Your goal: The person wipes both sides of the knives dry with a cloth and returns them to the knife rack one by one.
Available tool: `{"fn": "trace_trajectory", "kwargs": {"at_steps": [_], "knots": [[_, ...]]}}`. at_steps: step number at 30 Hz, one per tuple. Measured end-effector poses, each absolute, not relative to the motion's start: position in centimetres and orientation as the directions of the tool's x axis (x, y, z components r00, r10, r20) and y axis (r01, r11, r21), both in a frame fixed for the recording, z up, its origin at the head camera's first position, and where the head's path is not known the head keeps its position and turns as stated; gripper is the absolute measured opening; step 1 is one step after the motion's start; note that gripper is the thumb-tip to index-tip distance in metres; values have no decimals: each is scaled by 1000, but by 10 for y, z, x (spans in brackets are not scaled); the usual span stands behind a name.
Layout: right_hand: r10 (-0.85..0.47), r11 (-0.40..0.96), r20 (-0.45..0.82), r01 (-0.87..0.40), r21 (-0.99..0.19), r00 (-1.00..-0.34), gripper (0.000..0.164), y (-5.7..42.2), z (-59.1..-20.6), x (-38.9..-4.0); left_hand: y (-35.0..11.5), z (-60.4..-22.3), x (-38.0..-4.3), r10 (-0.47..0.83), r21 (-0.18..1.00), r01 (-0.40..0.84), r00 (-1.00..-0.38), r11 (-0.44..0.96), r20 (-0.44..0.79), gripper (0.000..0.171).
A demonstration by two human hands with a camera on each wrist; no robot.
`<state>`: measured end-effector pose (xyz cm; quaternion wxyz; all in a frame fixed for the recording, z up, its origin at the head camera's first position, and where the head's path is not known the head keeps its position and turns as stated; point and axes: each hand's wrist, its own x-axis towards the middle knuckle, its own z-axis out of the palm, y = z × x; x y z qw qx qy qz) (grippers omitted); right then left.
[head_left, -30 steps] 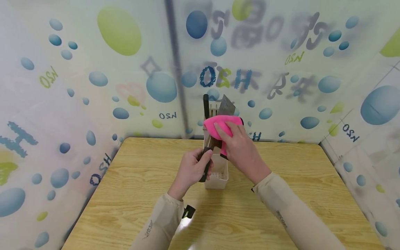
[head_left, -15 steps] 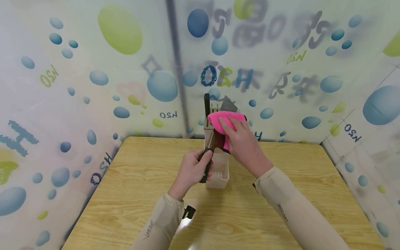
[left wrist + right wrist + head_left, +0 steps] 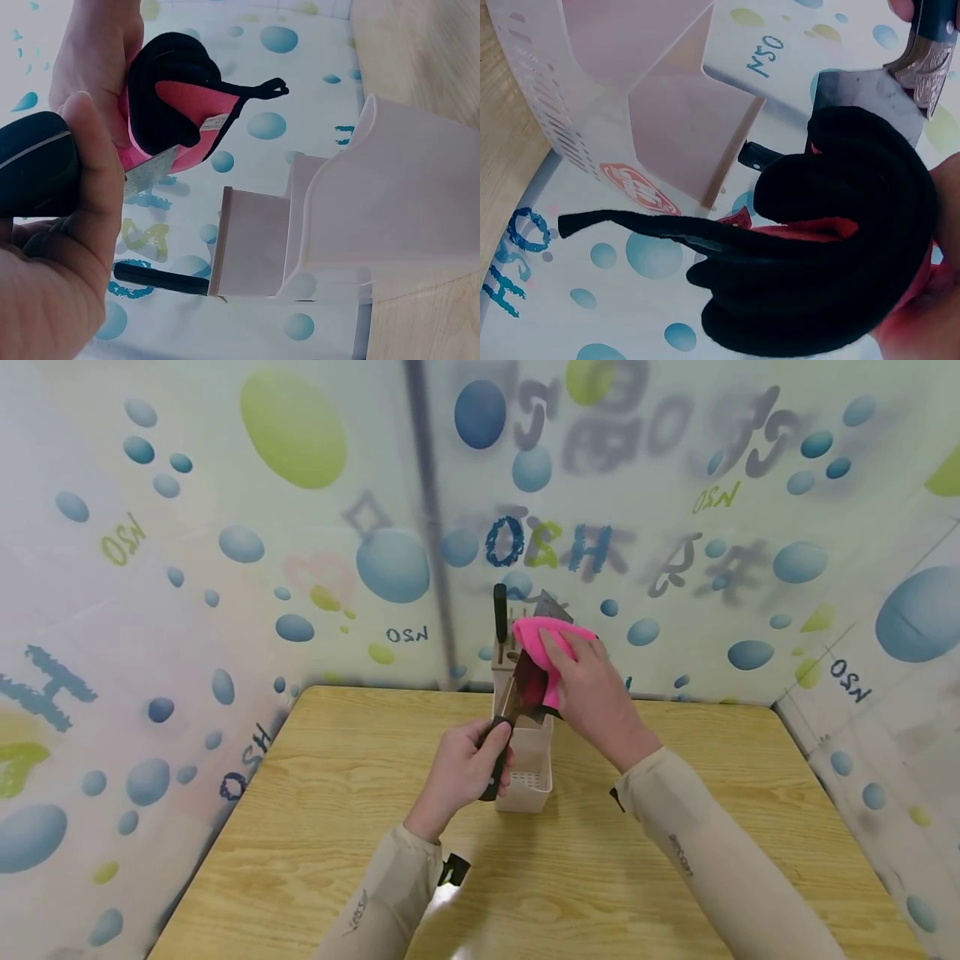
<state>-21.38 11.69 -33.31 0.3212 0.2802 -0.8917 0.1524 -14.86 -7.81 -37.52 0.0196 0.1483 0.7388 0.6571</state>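
My left hand [image 3: 461, 770] grips the black handle of a cleaver [image 3: 528, 692], its broad blade tilted up and away to the right. Wrapped over part of that blade is a pink cloth [image 3: 534, 637] with a black side, held by my right hand [image 3: 600, 702]. In the left wrist view, the cloth [image 3: 180, 97] shows a black hanging loop and a small label. The right wrist view has the cloth [image 3: 817, 262] bunched in folds, with the bare part of the cleaver's blade [image 3: 859, 90] above it. The cloth hides the middle of the blade.
Behind the cleaver, a beige knife holder [image 3: 521, 800] stands on the wooden table [image 3: 337, 760]. One black-handled knife [image 3: 500, 612] sits upright in its slotted top. A wall [image 3: 360, 652] patterned with blue and green drops stands directly behind the table.
My right hand and the cloth have moved slightly right and up along the blade in the head view, exposing more metal near the handle. My left hand keeps its grip almost in place.
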Motion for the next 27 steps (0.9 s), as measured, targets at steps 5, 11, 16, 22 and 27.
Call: {"fn": "trace_trajectory", "kwargs": {"at_steps": [5,11,16,22,27], "knots": [[-389,797,675,-597,-95,-627,50,121,-330,-220,-78,-375,-148,253,975,200,-952,92,171,35],[-378,822,651,-562,-92,-659,49,126,-326,-227,-78,-374,-147,258,974,204,-951,99,173,35],[-376,829,636,-552,-95,-674,49,130,-322,-232,-78,-373,-147,256,976,191,-953,101,160,36],[-379,840,603,-535,-94,-702,50,134,-319,-237,-78,-373,-147,257,977,189,-953,100,158,37],[-367,854,587,-511,-95,-721,51,138,-316,-241,-77,-373,-146,256,977,186,-954,101,156,39]]}}
